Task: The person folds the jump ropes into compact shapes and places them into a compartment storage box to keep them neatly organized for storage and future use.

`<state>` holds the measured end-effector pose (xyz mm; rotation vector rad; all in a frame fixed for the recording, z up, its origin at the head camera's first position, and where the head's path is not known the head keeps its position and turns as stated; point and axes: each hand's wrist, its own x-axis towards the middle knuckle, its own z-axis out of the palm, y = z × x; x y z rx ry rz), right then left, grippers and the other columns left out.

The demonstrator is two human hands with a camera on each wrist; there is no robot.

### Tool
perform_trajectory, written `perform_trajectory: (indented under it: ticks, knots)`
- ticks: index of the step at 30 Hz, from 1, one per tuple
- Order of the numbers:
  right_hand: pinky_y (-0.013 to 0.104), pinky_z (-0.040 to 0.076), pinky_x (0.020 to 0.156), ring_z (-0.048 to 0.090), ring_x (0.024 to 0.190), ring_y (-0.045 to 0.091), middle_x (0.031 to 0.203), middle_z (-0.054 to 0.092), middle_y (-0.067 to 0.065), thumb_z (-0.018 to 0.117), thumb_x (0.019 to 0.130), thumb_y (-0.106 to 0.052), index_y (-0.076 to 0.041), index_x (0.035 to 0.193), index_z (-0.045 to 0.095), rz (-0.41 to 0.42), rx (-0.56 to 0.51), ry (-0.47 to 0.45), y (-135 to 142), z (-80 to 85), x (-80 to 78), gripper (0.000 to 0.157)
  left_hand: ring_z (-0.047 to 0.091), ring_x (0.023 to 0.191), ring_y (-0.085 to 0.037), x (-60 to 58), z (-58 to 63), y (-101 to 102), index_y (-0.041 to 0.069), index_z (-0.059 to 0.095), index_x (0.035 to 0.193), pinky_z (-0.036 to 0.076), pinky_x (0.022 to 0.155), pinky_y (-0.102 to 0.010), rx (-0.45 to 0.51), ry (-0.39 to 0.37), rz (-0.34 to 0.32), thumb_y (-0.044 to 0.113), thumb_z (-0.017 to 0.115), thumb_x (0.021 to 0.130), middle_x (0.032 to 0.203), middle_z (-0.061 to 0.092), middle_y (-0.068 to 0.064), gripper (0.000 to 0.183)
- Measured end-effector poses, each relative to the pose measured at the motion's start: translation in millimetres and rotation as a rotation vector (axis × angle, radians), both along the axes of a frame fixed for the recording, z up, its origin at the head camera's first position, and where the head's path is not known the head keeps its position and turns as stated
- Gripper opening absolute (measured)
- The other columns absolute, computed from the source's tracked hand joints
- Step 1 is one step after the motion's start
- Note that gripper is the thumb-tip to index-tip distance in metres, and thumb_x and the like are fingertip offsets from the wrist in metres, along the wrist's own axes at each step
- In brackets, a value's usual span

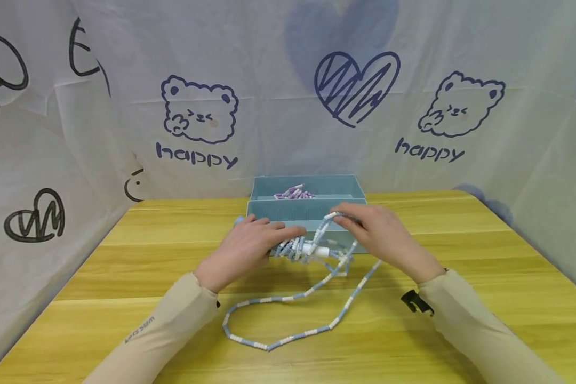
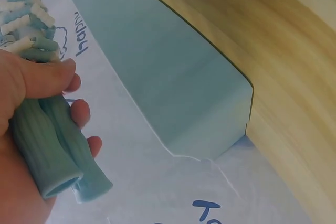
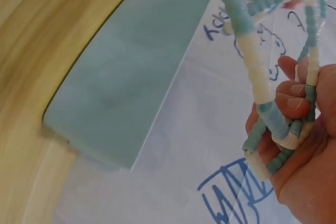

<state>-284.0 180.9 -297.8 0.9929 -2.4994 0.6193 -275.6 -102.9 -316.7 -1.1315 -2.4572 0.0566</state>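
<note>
A beaded jump rope with blue and white segments (image 1: 310,333) is partly bundled and partly loose. My left hand (image 1: 249,242) grips its two blue handles (image 2: 47,153) side by side; their flared ends stick out below the palm in the left wrist view. The coiled beaded bundle (image 1: 293,248) hangs beyond that hand's thumb, in front of the light blue box (image 1: 283,209). With thumb and fingers my right hand (image 1: 384,234) pinches a strand of the rope, strands looping over the fingers in the right wrist view. From there a long loop drops toward the tabletop.
Behind the front box stands a second blue compartment (image 1: 338,186), with a purple and white beaded rope (image 1: 295,193) inside. Both are at the back of the wooden table (image 1: 139,298). A printed white cloth (image 1: 278,138) hangs behind. A black strap (image 1: 416,302) dangles at the right wrist.
</note>
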Motion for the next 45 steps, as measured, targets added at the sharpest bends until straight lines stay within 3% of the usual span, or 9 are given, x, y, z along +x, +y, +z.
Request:
perform_trajectory:
  ticks: [5, 10, 15, 20, 29, 33, 38, 42, 45]
  knots:
    - [0.033, 0.047, 0.065, 0.061, 0.079, 0.010, 0.110, 0.069, -0.005, 0.058, 0.100, -0.025, -0.024, 0.122, 0.068, -0.006, 0.062, 0.029, 5.1, -2.7, -3.5, 0.025, 0.045, 0.068, -0.013, -0.8, 3.6, -2.3, 0.033, 0.052, 0.142, 0.030, 0.063, -0.030, -0.010, -0.029, -0.024, -0.013, 0.061, 0.079, 0.101, 0.066, 0.009, 0.078]
    - [0.031, 0.044, 0.063, 0.055, 0.075, 0.009, 0.107, 0.065, -0.005, 0.056, 0.101, -0.024, -0.026, 0.130, 0.064, 0.007, 0.130, 0.026, 8.5, -5.3, -6.8, 0.030, 0.054, 0.077, -0.013, -2.1, 6.2, -3.4, 0.032, 0.051, 0.142, 0.035, 0.064, -0.032, 0.030, -0.096, -0.050, -0.014, 0.057, 0.076, 0.118, 0.066, 0.010, 0.081]
    - [0.031, 0.044, 0.065, 0.048, 0.073, 0.011, 0.097, 0.057, -0.003, 0.051, 0.103, -0.016, -0.022, 0.139, 0.055, 0.053, 0.156, -0.030, 6.5, -12.2, -12.9, 0.037, 0.058, 0.083, -0.012, -3.8, 5.1, -2.4, 0.030, 0.050, 0.143, 0.041, 0.061, -0.032, 0.096, -0.203, -0.103, -0.015, 0.055, 0.073, 0.130, 0.062, 0.008, 0.084]
    - [0.035, 0.050, 0.079, 0.057, 0.087, 0.013, 0.104, 0.057, -0.001, 0.052, 0.102, -0.010, -0.017, 0.145, 0.048, 0.092, 0.156, -0.115, 1.9, -20.2, -16.6, 0.043, 0.055, 0.074, -0.013, -4.3, 4.0, -1.8, 0.034, 0.047, 0.142, 0.042, 0.057, -0.030, 0.135, -0.284, -0.121, -0.014, 0.057, 0.074, 0.131, 0.062, 0.006, 0.084]
    - [0.046, 0.044, 0.100, 0.055, 0.121, 0.025, 0.134, 0.056, 0.006, 0.050, 0.103, -0.009, -0.019, 0.150, 0.041, 0.040, 0.181, -0.187, 4.5, -24.0, -16.4, 0.050, 0.061, 0.090, -0.011, -5.5, 5.9, -5.5, 0.034, 0.049, 0.143, 0.044, 0.066, -0.034, 0.131, -0.225, -0.059, -0.012, 0.058, 0.076, 0.127, 0.064, 0.009, 0.082]
    - [0.046, 0.045, 0.098, 0.057, 0.119, 0.027, 0.134, 0.058, 0.008, 0.049, 0.104, -0.016, -0.016, 0.149, 0.041, 0.009, 0.211, -0.128, 2.7, -27.1, -16.9, 0.046, 0.060, 0.086, -0.010, -4.1, 4.8, -2.0, 0.038, 0.048, 0.142, 0.048, 0.067, -0.030, 0.151, -0.311, -0.117, -0.011, 0.059, 0.076, 0.129, 0.062, 0.010, 0.083]
    - [0.039, 0.053, 0.074, 0.064, 0.073, 0.018, 0.082, 0.068, -0.002, 0.052, 0.103, -0.017, -0.014, 0.144, 0.044, -0.026, 0.306, -0.079, -5.0, -32.2, -13.8, 0.042, 0.058, 0.081, -0.014, -0.1, 4.2, 4.2, 0.038, 0.042, 0.144, 0.047, 0.068, -0.031, 0.185, -0.426, -0.160, -0.012, 0.057, 0.080, 0.134, 0.059, 0.004, 0.083]
    - [0.045, 0.049, 0.083, 0.063, 0.086, 0.028, 0.089, 0.071, 0.000, 0.064, 0.096, -0.011, -0.012, 0.144, 0.044, -0.016, 0.317, -0.056, -8.1, -35.7, -7.7, 0.053, 0.058, 0.079, -0.014, 2.3, 3.3, 6.9, 0.041, 0.037, 0.146, 0.046, 0.068, -0.031, 0.225, -0.503, -0.136, -0.010, 0.057, 0.086, 0.132, 0.060, 0.002, 0.081]
    - [0.046, 0.049, 0.087, 0.061, 0.098, 0.034, 0.103, 0.070, 0.007, 0.070, 0.090, -0.005, -0.003, 0.139, 0.051, 0.061, 0.316, 0.082, -8.1, -38.9, -4.7, 0.053, 0.060, 0.082, -0.015, 2.6, 3.8, 8.2, 0.040, 0.034, 0.148, 0.048, 0.068, -0.031, 0.282, -0.554, -0.137, -0.005, 0.058, 0.091, 0.127, 0.062, -0.002, 0.076]
